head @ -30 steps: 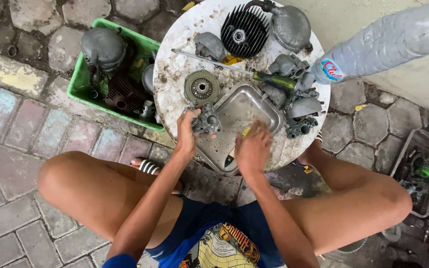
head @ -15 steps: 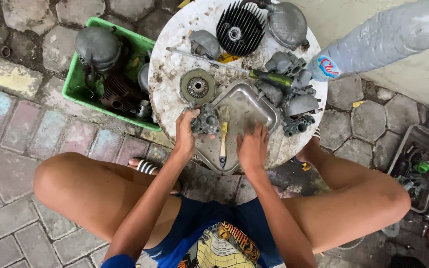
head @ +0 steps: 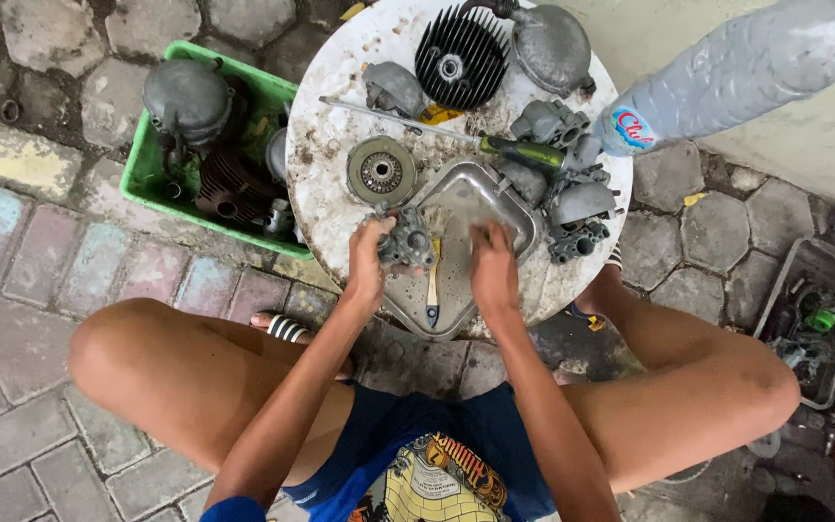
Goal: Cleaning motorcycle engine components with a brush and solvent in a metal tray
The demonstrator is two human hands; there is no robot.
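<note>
Head view, frame centre: our left hand [head: 367, 263] reaches forward, fingers clamped on a carburettor [head: 406, 242] above the tray [head: 495, 188]. Our right hand [head: 493, 266] hovers over the tray, fingers curled, empty.

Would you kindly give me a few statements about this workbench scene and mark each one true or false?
1. The left hand holds a small metal part over the tray. True.
2. The right hand grips the screwdriver. False: the screwdriver lies on the round table, and the hand is over the tray.
3. A brush lies in the tray between the hands. True.
4. The green crate sits on the table. False: it sits on the ground beside it.
5. The finned black part is on the table. True.
</note>
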